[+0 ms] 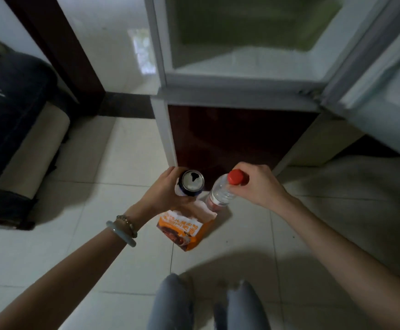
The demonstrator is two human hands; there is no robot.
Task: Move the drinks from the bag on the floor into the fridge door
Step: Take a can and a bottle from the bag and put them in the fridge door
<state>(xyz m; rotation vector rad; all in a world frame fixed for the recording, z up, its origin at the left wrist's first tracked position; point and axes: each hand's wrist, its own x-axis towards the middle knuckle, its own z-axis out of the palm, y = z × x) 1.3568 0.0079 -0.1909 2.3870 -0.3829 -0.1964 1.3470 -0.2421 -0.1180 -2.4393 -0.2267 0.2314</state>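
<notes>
Head view: pale floor tiles [51, 258], possibly glossy, below open fridge [242, 67].

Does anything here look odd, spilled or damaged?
One thing: the can in the left hand already has its top open, so it may spill in the fridge door. The bottle in the right hand is capped. No spill shows.

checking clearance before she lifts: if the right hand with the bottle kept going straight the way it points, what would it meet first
Probably the can held in the left hand: the right hand points left toward it, though depth is unclear.
</notes>
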